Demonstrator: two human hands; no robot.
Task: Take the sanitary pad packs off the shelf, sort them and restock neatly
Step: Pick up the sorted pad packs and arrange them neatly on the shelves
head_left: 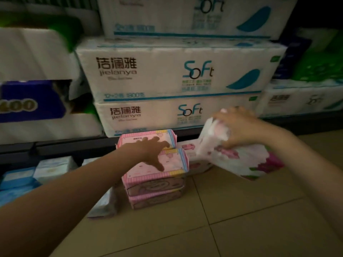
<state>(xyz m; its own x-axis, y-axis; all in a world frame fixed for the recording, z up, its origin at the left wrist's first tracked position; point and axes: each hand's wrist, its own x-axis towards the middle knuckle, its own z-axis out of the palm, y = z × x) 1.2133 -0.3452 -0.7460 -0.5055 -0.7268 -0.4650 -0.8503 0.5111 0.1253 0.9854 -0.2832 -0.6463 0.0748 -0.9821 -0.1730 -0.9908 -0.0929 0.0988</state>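
The left hand (pixel 150 151) lies flat with spread, straight fingers on the top pack of a pink stack (pixel 156 182) that stands on the tiled floor (pixel 241 210), near the middle of the scene. Just behind this stack, farther away, another pink pack (pixel 148 138) stands a little higher, and the fingertips of the left hand reach its near edge. The right hand (pixel 239 127) grips from above a white pack with pink flowers (pixel 241 156); the fingers curl round its far end, and the pack is tilted, lifted above the floor to the right of the pink stack. Between the pink stack and this lifted pack, a low white pack with pink print (pixel 191 151) lies on the floor. Behind all of this, large white tissue bundles (pixel 176 75) marked "Soft" fill the shelf, one on the other. At the far left, a blue package (pixel 31 101) sits among white ones. Lower on the left, pale blue and white packs (pixel 37 173) stand in a row on a lower shelf level. The light is dim, and the small print is not readable.
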